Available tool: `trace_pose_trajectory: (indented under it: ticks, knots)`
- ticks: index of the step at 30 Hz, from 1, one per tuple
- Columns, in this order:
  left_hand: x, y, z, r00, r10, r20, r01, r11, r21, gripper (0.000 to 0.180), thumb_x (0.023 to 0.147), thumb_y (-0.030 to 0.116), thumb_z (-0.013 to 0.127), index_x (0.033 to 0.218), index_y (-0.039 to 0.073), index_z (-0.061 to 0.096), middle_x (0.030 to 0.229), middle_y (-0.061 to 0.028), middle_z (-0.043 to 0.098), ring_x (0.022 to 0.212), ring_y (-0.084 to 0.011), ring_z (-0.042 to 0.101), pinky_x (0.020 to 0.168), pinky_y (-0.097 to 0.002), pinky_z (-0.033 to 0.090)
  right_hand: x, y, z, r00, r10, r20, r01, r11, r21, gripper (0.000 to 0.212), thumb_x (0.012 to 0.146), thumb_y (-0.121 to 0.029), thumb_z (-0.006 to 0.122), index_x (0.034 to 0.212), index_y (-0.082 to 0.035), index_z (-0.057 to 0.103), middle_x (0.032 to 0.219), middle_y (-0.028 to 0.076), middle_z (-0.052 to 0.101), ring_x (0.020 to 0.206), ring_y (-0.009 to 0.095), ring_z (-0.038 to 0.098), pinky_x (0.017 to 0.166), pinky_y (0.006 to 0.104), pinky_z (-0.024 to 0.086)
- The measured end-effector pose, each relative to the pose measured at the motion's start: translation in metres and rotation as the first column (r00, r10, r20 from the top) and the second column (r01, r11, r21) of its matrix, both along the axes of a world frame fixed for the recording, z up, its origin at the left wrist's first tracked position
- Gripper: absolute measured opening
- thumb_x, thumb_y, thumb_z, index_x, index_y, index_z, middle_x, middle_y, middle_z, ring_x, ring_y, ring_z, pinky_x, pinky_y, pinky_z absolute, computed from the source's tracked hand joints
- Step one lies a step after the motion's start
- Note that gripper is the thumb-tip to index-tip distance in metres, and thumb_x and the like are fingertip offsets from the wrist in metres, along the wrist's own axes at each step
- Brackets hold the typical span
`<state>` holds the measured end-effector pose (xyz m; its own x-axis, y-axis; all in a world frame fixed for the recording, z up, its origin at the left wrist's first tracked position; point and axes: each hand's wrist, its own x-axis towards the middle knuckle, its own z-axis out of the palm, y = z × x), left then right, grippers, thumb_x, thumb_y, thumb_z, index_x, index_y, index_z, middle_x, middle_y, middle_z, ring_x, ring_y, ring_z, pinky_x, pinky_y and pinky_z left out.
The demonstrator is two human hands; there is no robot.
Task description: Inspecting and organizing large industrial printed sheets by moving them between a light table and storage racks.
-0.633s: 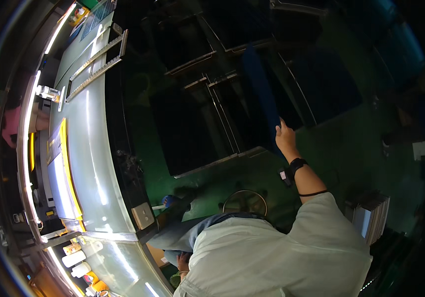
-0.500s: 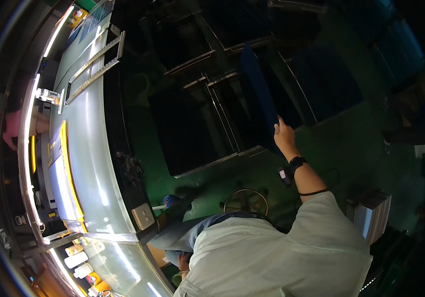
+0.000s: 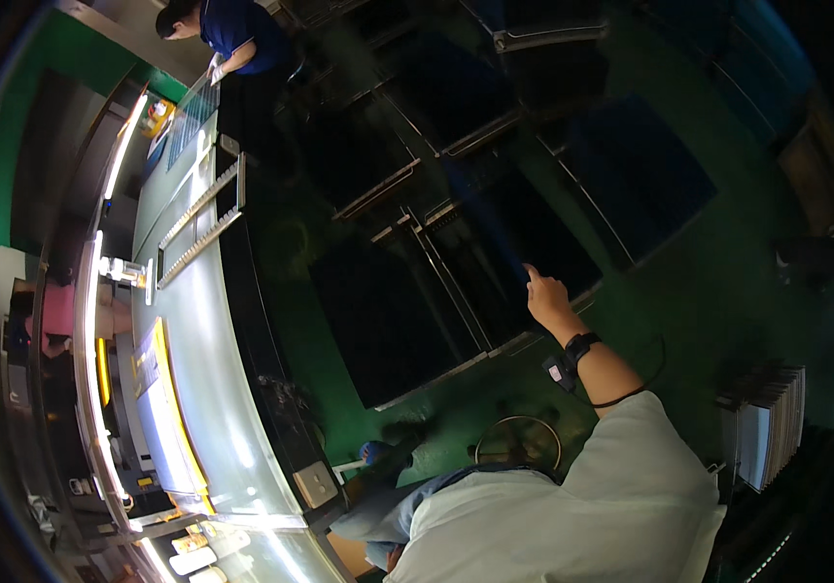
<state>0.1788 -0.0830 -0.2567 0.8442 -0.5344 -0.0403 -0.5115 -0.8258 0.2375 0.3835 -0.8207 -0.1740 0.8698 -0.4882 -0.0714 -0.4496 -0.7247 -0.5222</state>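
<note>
**Holding a dark-blue sheet (image 3: 487, 222) in the right hand (image 3: 547, 299)**

Pinches the sheet's lower end between the right hand's fingers, just right of centre frame. Cannot tell how the fingers stand on the left hand (image 3: 395, 557), mostly hidden at the bottom edge. At left, on a lit bench (image 3: 218, 374): yellow-edged papers (image 3: 166, 418).

No readable text or signs

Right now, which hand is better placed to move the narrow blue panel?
Probably the right hand: it seems to hold the panel; the left hand is low by the jeans, mostly hidden.
</note>
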Motion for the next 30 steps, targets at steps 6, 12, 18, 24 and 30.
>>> trace_pose_trajectory:
  ticks: [6,12,18,24,30]
  knots:
    - [0.033,0.007,0.02,0.999,0.009,-0.05,-0.004,0.996,0.088,0.039,0.082,0.035,0.056,0.117,0.017,0.06,0.126,-0.0109,0.053,0.122,-0.031,0.044,0.104,-0.0497,0.027,0.01,0.002,0.004,1.0,0.025,0.009,-0.025,1.0,0.013,0.042,0.084,-0.007,0.052,0.125,-0.008,0.048,0.076,0.02,0.065,0.074,0.037,0.064,0.069,0.0457,0.051]
    - [0.042,0.002,0.046,0.992,0.042,-0.123,-0.022,0.987,0.161,0.04,0.082,0.036,0.057,0.116,0.016,0.06,0.124,-0.0123,0.054,0.119,-0.0318,0.045,0.102,-0.0487,0.03,0.016,0.002,0.003,0.999,0.048,0.01,-0.048,0.999,-0.009,0.045,0.08,-0.001,0.049,0.125,-0.006,0.049,0.078,0.021,0.065,0.074,0.037,0.064,0.069,0.0446,0.052]
    - [0.038,0.008,0.058,0.977,0.093,-0.193,-0.047,0.972,0.23,0.04,0.083,0.037,0.057,0.116,0.014,0.06,0.123,-0.0137,0.054,0.116,-0.0327,0.047,0.101,-0.0477,0.032,0.026,0.002,0.006,0.998,0.061,-0.003,-0.061,0.998,-0.006,0.045,0.079,0.0,0.049,0.124,-0.004,0.051,0.081,0.022,0.065,0.076,0.037,0.064,0.071,0.0443,0.052]
    - [0.023,0.017,0.064,0.953,0.159,-0.258,-0.078,0.952,0.296,0.041,0.083,0.038,0.058,0.115,0.013,0.06,0.122,-0.0152,0.055,0.114,-0.0336,0.049,0.099,-0.0466,0.034,0.031,0.002,0.015,0.998,0.069,-0.014,-0.069,0.998,-0.011,0.042,0.079,-0.001,0.05,0.121,-0.002,0.052,0.082,0.022,0.066,0.078,0.037,0.064,0.073,0.0444,0.052]
    - [0.007,0.025,0.069,0.92,0.227,-0.319,-0.104,0.927,0.359,0.042,0.083,0.039,0.058,0.114,0.012,0.06,0.12,-0.0166,0.055,0.111,-0.0345,0.05,0.097,-0.0456,0.037,0.044,0.005,0.017,0.996,0.08,-0.036,-0.08,0.997,-0.013,0.044,0.078,0.003,0.049,0.122,-0.003,0.05,0.084,0.021,0.066,0.081,0.037,0.064,0.077,0.0454,0.051]
